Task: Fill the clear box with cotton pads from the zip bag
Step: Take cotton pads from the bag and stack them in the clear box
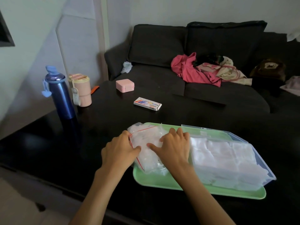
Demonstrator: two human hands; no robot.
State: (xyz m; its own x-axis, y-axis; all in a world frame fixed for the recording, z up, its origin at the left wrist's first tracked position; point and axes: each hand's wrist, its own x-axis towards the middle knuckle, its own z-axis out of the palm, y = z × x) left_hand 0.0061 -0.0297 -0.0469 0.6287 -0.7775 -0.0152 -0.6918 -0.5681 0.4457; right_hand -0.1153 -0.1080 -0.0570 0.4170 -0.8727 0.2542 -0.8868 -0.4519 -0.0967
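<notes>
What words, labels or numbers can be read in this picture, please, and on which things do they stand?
No text can be read.
Small carton: coloured print on its top face, too small and blurred to read.
Tag on the pink container: any print on it cannot be made out.
Zip bag, clear box, blue bottle, pink case: no print shows.

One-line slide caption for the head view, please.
Both hands, left and right, on the zip bag beside the pad-filled clear box.
</notes>
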